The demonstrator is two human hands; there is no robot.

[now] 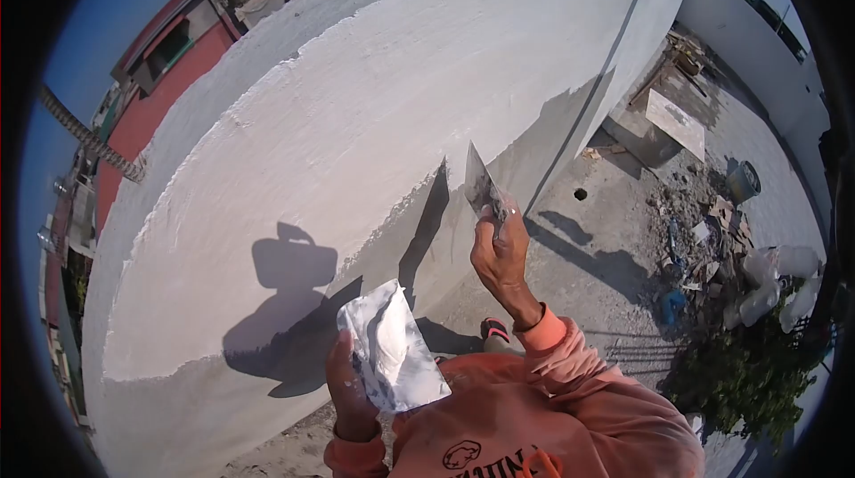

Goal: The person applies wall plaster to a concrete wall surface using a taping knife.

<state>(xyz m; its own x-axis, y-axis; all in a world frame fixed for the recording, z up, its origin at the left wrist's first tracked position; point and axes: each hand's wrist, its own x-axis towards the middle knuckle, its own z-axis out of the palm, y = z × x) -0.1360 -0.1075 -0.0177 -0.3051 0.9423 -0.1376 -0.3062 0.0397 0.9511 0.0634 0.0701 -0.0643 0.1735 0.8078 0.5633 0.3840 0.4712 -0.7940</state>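
Observation:
My left hand [353, 393] is closed round the edge of a rectangular hawk board [426, 382], low in front of my body. A thick mound of white skim-coat putty [389, 340] lies on the board. My right hand [501, 255] grips a finishing trowel [479, 179] by its handle, its grey blade pointing up and apart from the board. Ahead stands a long wall [356, 113], coated white over most of its face, with a greyer uncoated band along the bottom. The handle and some fingers are partly hidden.
On the right are a bucket [743, 181], rubble [704, 246], clear plastic containers [764, 286] and a leafy plant [748, 380]. Farther back, a pale board [675, 124] rests on a block. My sandalled foot [494, 329] is near the wall's base.

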